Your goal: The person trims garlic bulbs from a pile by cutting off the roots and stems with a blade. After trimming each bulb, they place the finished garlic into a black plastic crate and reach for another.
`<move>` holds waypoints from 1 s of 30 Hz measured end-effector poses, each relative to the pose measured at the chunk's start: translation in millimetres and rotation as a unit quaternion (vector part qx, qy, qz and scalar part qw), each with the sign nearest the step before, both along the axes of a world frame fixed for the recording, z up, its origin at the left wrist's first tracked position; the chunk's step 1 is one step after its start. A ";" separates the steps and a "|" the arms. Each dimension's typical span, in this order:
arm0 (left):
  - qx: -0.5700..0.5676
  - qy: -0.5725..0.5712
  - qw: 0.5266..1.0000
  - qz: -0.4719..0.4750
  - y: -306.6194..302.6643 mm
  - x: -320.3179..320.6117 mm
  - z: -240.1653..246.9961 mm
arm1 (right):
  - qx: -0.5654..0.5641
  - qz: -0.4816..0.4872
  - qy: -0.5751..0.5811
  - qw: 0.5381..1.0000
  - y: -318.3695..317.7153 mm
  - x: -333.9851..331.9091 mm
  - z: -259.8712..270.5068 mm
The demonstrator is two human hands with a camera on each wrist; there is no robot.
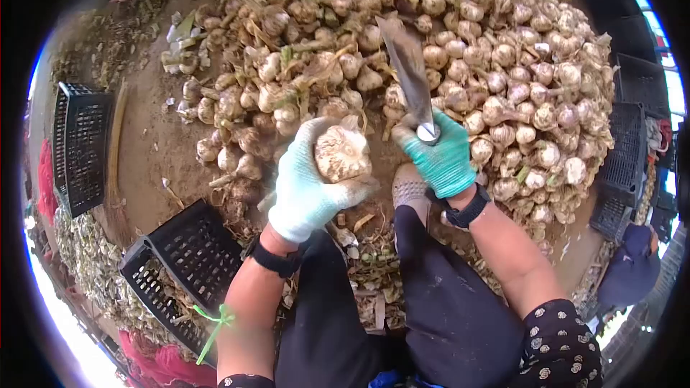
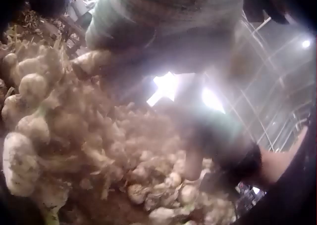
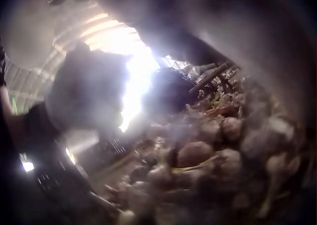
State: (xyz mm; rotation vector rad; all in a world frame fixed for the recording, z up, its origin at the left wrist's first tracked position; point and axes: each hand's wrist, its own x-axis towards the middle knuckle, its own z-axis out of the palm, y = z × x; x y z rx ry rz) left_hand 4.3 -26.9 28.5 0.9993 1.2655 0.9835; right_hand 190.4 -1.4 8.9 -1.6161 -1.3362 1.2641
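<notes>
In the head view my left hand (image 1: 303, 185), in a pale mint-coloured glove, holds a garlic bulb (image 1: 342, 154) with fingers and thumb round its sides. Its cut root face shows toward the camera. My right hand (image 1: 442, 159), in a greener glove, grips a knife by the handle. The broad, dirt-stained blade (image 1: 408, 65) points away over the heap, apart from the bulb. Just beyond both hands lies the large heap of garlic (image 1: 532, 97), many bulbs with stems still on. Both wrist views are blurred and glary; the left one shows part of the left glove (image 2: 163, 24).
Black plastic crates stand at the left, one upright (image 1: 83, 147) and one tipped (image 1: 194, 251), and more crates (image 1: 622, 147) line the right. Trimmings (image 1: 377, 273) litter the ground between my legs. Another person (image 1: 629, 266) is at the far right.
</notes>
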 end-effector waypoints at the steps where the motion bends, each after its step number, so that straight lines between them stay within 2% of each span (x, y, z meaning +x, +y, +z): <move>1: -0.004 -0.013 1.000 0.006 -2.7 3.7 -7.2 | -0.065 0.012 0.077 0.995 -3.1 -3.6 4.2; 2: -0.008 -0.015 1.000 0.007 -3.1 5.1 -10.0 | -0.075 0.065 0.068 0.993 -2.0 -4.9 3.8; 3: -0.011 0.005 1.000 -0.017 -2.8 7.4 -11.7 | -0.154 0.086 0.095 0.980 -2.5 -6.6 8.9; 5: -0.019 0.019 0.999 -0.044 -4.7 10.5 -14.1 | -0.161 0.075 0.245 0.953 -10.1 -16.2 -2.1; 6: 0.095 0.168 0.979 -0.059 -5.6 6.4 -15.0 | -0.223 0.067 0.241 0.942 -10.6 -11.5 -8.9; 7: 0.206 0.315 0.924 -0.068 -5.8 3.2 -15.6 | -0.224 0.072 0.240 0.942 -11.4 -10.1 -9.3; 8: 0.167 0.114 0.979 0.025 -12.0 6.1 -21.9 | -0.173 0.064 0.249 0.951 -13.9 -10.8 -9.3; 9: 0.046 0.104 0.987 0.115 -20.1 7.8 -18.1 | -0.122 0.055 0.259 0.956 -17.5 -11.7 -9.4; 10: -0.019 -0.050 0.992 0.119 -23.2 -1.8 -27.5 | -0.141 0.088 0.254 0.953 -14.9 -12.2 8.2; 11: -0.082 -0.203 0.968 0.120 -26.4 -11.4 -39.1 | -0.144 0.174 0.156 0.962 -14.5 -6.8 2.5; 12: -0.170 -0.281 0.941 0.084 -29.9 -14.9 -47.1 | -0.083 0.210 0.132 0.965 -15.1 -6.1 0.7; 13: -0.208 -0.315 0.924 0.065 -31.8 -12.9 -42.2 | -0.020 0.242 0.107 0.964 -14.1 -7.4 1.0; 15: -0.187 -0.194 0.962 0.051 -29.3 -2.5 -30.7 | 0.016 0.218 0.079 0.973 -17.2 -9.9 -7.7; 16: -0.191 -0.061 0.979 0.031 -28.1 -0.6 -30.1 | 0.062 0.209 -0.007 0.976 -19.5 -8.8 -10.8; 17: -0.193 -0.062 0.979 0.033 -35.3 -3.5 -47.1 | 0.109 0.201 -0.092 0.969 -20.6 -8.0 -12.6; 18: -0.097 0.021 0.995 -0.006 -48.7 -10.0 -76.9 | 0.155 0.226 -0.115 0.955 -23.5 -6.9 -12.0; 19: 0.001 0.104 0.994 -0.046 -49.1 -10.7 -79.5 | 0.154 0.227 -0.114 0.955 -24.2 -5.8 -16.0; 20: 0.158 0.341 0.921 -0.104 -51.0 -11.1 -78.9 | 0.148 0.276 -0.165 0.935 -26.1 -3.9 -24.8; 21: 0.159 0.341 0.920 -0.106 -52.1 -12.5 -75.5 | 0.142 0.322 -0.217 0.911 -27.7 -0.6 -36.3; 22: 0.029 0.313 0.942 -0.118 -40.6 -8.2 -47.9 | 0.125 0.294 -0.201 0.926 -27.0 8.1 -60.4; 23: -0.101 0.279 0.947 -0.124 -30.6 -3.7 -29.2 | 0.032 0.287 -0.274 0.917 -24.6 12.4 -59.9; 24: -0.097 0.279 0.947 -0.124 -24.6 -0.5 -24.5 | -0.015 0.213 -0.266 0.940 -22.9 20.8 -62.8; 25: -0.094 0.227 0.965 -0.093 -22.0 1.8 -22.1 | -0.068 0.137 -0.255 0.955 -25.6 28.3 -63.6; 27: -0.087 0.125 0.988 -0.023 -17.9 5.0 -12.9 | -0.125 0.003 -0.142 0.982 -32.3 35.3 -60.1; 28: -0.064 -0.009 0.998 -0.011 -13.1 16.0 5.3 | -0.122 -0.036 -0.058 0.990 -35.1 34.4 -59.8; 29: -0.041 -0.143 0.989 0.002 -7.7 25.2 27.4 | -0.122 -0.035 -0.057 0.990 -34.2 33.2 -57.7; 30: -0.085 -0.318 0.942 -0.069 -1.5 23.2 42.3 | -0.126 -0.037 -0.045 0.990 -33.9 32.7 -53.1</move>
